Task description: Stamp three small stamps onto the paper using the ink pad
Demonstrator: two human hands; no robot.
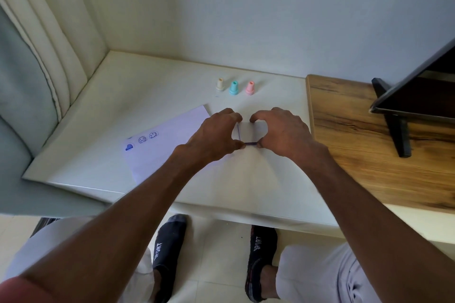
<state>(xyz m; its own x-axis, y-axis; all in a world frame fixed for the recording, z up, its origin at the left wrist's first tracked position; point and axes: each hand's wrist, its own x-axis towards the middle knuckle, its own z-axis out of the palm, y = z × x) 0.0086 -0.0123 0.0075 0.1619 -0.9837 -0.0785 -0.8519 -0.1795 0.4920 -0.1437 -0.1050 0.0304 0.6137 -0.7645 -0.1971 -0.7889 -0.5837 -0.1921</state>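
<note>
Three small stamps stand upright in a row at the back of the white table: a cream stamp [219,84], a teal stamp [234,88] and a pink stamp [250,88]. A white paper [170,130] lies to the left and carries three blue prints near its left end. My left hand [214,135] and my right hand [280,130] both grip a flat white ink pad case [250,131] between them. A thin dark blue line shows along its near and left edges. Whether its lid is fully shut is unclear.
A wooden surface [357,135] adjoins the table on the right, holding a dark screen on a black stand [403,106]. A curtain [49,44] hangs at the left, a wall behind. My feet in dark socks are below the table's front edge.
</note>
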